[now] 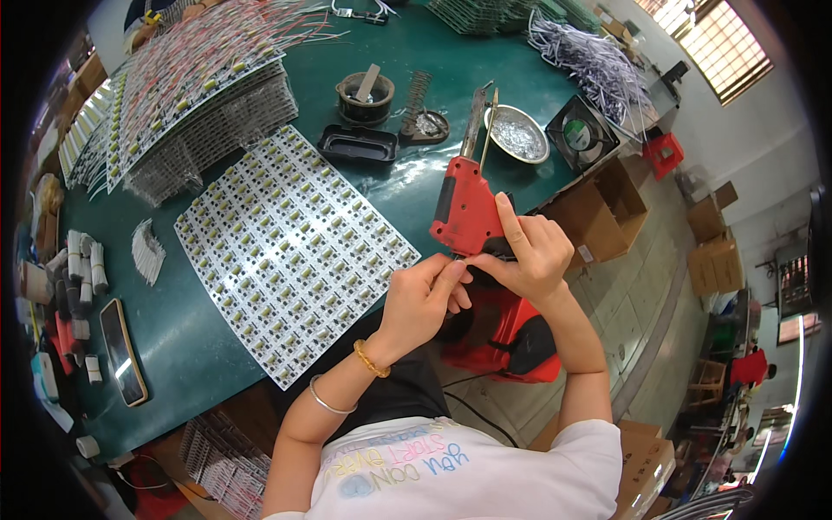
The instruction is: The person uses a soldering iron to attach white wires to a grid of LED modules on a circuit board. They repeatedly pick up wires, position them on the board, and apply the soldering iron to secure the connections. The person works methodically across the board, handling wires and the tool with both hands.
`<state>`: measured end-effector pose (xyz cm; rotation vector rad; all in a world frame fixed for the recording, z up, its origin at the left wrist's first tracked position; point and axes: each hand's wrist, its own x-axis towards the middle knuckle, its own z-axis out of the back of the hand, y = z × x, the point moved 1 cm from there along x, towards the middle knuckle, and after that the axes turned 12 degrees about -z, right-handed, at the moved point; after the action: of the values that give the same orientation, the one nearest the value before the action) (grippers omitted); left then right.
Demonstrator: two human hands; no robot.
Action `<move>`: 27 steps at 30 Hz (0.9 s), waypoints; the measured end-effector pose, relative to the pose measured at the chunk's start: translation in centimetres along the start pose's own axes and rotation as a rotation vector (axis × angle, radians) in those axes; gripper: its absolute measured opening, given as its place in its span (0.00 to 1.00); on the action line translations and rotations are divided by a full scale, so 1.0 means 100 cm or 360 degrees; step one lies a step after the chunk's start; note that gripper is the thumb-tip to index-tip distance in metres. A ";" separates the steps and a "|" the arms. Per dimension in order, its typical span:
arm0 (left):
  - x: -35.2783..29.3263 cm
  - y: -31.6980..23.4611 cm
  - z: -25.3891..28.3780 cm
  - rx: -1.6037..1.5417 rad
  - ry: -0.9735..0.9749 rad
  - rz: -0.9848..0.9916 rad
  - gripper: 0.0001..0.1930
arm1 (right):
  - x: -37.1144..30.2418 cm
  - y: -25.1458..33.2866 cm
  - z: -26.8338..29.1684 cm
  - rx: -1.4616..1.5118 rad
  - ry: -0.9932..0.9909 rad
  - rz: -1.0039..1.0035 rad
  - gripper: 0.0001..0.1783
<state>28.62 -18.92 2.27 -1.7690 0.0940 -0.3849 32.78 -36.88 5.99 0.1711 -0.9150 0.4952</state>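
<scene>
A red and black soldering gun (468, 206) points its metal tip away from me over the table's right part. My right hand (536, 253) is wrapped round its grip, thumb low and index finger lying up along the body. My left hand (422, 302) is closed in a pinch right at the gun's rear end, beside my right thumb. What its fingertips hold is too small to make out. To the left lies a large white panel of circuit boards (295, 251), with rows of small yellowish parts. Its near right corner is close to my left hand.
Tall board stacks with red and white wires (208, 95) stand far left. Beyond the panel are a black tray (358, 144), a round pot (364, 97), a coiled iron stand (423, 121), a metal bowl (517, 134) and a fan (582, 130). A phone (124, 351) lies near left.
</scene>
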 end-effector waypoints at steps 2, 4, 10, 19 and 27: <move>0.001 0.002 0.001 -0.0048 0.0014 0.0039 0.15 | 0.001 0.000 0.000 -0.0015 0.0001 0.0012 0.41; 0.002 0.004 0.002 -0.0093 0.0020 0.0091 0.15 | 0.001 0.001 0.000 -0.0008 0.0011 0.0037 0.41; -0.013 0.013 -0.003 0.0078 -0.0066 -0.0170 0.15 | -0.001 -0.002 -0.002 0.0028 -0.0040 0.0014 0.43; -0.011 0.008 0.000 -0.0083 0.0007 0.0011 0.16 | -0.003 0.005 -0.002 0.0031 0.0027 0.0044 0.43; -0.012 0.008 -0.003 -0.0076 0.0001 -0.0003 0.16 | -0.007 0.006 -0.005 0.0123 0.0012 -0.0031 0.42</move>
<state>27.47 -19.06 1.26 -1.8163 0.1031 -0.3873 32.46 -36.39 5.05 0.2479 -0.8863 0.5129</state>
